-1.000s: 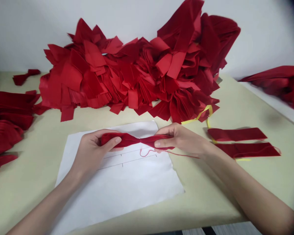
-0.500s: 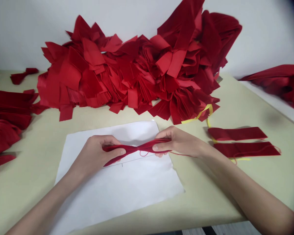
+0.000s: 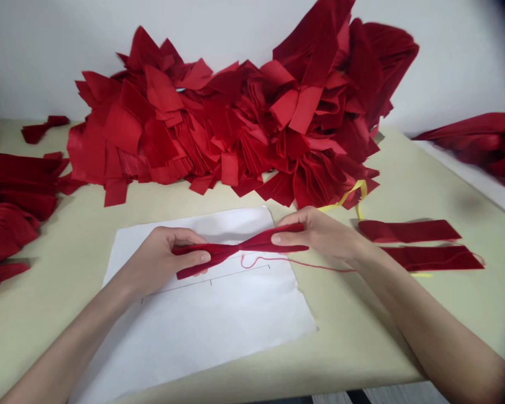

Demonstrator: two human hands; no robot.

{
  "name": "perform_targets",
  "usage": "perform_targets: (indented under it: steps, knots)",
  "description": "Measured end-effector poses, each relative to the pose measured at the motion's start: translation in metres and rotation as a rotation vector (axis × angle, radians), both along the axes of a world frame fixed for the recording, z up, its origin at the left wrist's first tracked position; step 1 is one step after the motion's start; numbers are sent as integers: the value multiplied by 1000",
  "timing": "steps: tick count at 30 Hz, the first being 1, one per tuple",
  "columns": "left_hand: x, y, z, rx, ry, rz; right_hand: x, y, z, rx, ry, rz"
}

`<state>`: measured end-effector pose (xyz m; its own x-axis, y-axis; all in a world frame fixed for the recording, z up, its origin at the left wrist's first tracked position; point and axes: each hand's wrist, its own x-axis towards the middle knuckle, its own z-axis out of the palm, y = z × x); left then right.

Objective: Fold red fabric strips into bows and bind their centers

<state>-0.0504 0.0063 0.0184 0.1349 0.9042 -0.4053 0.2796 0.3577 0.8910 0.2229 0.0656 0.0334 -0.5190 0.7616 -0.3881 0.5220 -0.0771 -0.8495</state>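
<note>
A red fabric strip (image 3: 255, 241), gathered narrow at its middle like a bow, is held above a white paper sheet (image 3: 219, 325). My left hand (image 3: 164, 258) pinches the strip's left end between thumb and fingers. The right end is pinched by my right hand (image 3: 315, 233). From near the gathered middle a red thread (image 3: 286, 259) runs right, passing under my right wrist. A ruled line with short tick marks shows on the paper below the strip.
A large heap of red strips (image 3: 219, 123) lies along the wall. More red fabric (image 3: 12, 207) is at the left. Two flat red strips (image 3: 408, 230) lie at the right near a yellow ribbon (image 3: 362, 193). At far right, red cloth rests on a white surface (image 3: 467, 168).
My right hand has moved slightly right and up, and more of the strip and thread shows. My left hand has shifted a little left. Both keep hold of the strip.
</note>
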Motion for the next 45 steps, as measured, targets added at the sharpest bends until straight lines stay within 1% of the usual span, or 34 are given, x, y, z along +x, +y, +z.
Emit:
perform_targets:
  steps: [2,4,6,8,12,15,19,21,24,26,31,33,37,39,41,43,44,45]
  knots:
    - [-3,1,-1,22,15,15,6,6,-1,31,6,-14]
    - [-6,2,-2,36,40,27,11,12,-1,24,22,-14]
    - [-10,3,-2,44,66,29,15,15,-1,13,31,-15]
    - [-12,4,-3,52,66,23,16,16,-1,41,31,-14]
    - [-13,4,-3,16,-65,17,15,15,-3,119,32,-26]
    - [-10,4,0,9,-101,85,15,16,-6,136,42,-74]
    - [-7,5,1,98,-15,156,17,18,-9,118,94,-109]
    - [-9,6,0,123,-19,169,18,20,-10,73,127,-122]
    - [-12,8,-2,87,-30,160,19,22,-12,16,137,-165]
    - [-13,8,-4,60,14,169,20,23,-14,12,112,-191]
    - [-15,10,-6,96,167,296,21,25,-20,27,91,-236]
    - [-17,11,-8,83,133,333,22,25,-20,26,100,-239]
    - [-23,13,-11,36,-36,349,24,27,-18,-2,124,-243]
    - [-24,14,-11,28,-54,361,25,28,-17,-5,123,-252]
    - [-22,14,-11,24,-38,365,27,29,-16,25,94,-246]
    - [-20,14,-12,20,-19,347,29,29,-15,88,24,-188]
    - [-18,14,-13,22,-8,334,29,28,-14,149,-23,-161]
    - [-17,14,-14,28,5,319,27,26,-12,245,-77,-157]
